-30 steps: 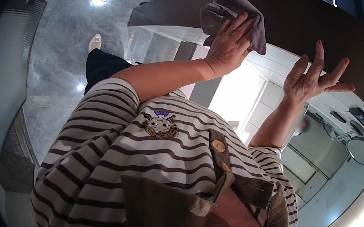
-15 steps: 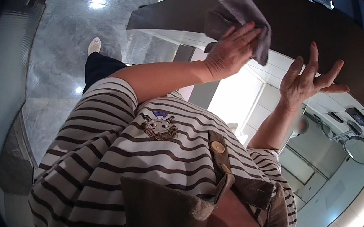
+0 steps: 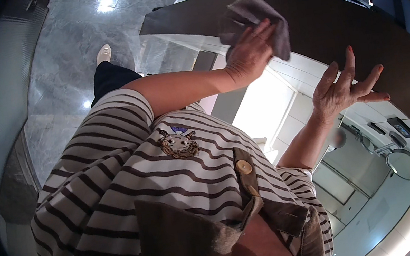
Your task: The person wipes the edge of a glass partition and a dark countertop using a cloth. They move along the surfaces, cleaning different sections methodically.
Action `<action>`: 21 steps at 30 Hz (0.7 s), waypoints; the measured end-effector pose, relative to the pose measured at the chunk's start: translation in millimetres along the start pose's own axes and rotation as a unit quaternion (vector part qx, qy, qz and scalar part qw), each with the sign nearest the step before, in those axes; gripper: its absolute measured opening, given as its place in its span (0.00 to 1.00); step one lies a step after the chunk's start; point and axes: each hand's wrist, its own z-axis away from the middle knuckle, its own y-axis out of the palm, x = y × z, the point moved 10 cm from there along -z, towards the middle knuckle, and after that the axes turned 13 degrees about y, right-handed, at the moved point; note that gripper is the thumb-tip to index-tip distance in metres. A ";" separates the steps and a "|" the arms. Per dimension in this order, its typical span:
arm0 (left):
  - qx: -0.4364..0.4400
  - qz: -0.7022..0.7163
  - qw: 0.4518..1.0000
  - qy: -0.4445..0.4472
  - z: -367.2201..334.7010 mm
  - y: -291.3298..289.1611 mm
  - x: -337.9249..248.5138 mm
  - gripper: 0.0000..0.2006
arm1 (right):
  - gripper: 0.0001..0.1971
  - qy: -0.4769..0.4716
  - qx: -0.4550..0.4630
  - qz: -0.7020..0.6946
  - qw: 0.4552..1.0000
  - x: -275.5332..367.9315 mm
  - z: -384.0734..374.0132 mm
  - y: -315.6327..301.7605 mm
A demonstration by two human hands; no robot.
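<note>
Grey cloth (image 3: 262, 9) sits under the left hand (image 3: 252, 52), over a dark panel (image 3: 326, 24) — fingers extended across it, likely steadying its folds; any pinch is hidden — while the empty right hand's (image 3: 337, 90) fingers spread.

So the person's wearing a white shirt (image 3: 118, 175) with dark brown stripes, and short sleeves (image 3: 114, 103) are carrying the same stripes. A floppy brown collar (image 3: 193, 233) is spreading at the neck, and a round tan button (image 3: 244, 167) is sitting on a brown strip (image 3: 248, 179). A stitched face (image 3: 179, 144) with a purple bit is decorating the chest. One dark trouser leg (image 3: 111, 81) is showing, plus a pale shoe (image 3: 103, 53) that's sporting a little ornament.
</note>
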 end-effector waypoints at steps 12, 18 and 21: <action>-0.007 -0.004 1.000 -0.017 12.0 -4.2 15.2 0.20 | 0.16 0.006 -0.007 -0.012 1.000 4.8 -2.3 -1.0; 0.021 -0.003 1.000 0.011 1.5 -1.3 14.3 0.23 | 0.16 -0.001 -0.044 -0.035 0.998 13.9 -4.8 -6.8; 0.000 -0.002 0.999 -0.037 24.2 -4.9 41.1 0.22 | 0.17 0.004 -0.020 -0.017 1.000 12.3 -4.5 -2.8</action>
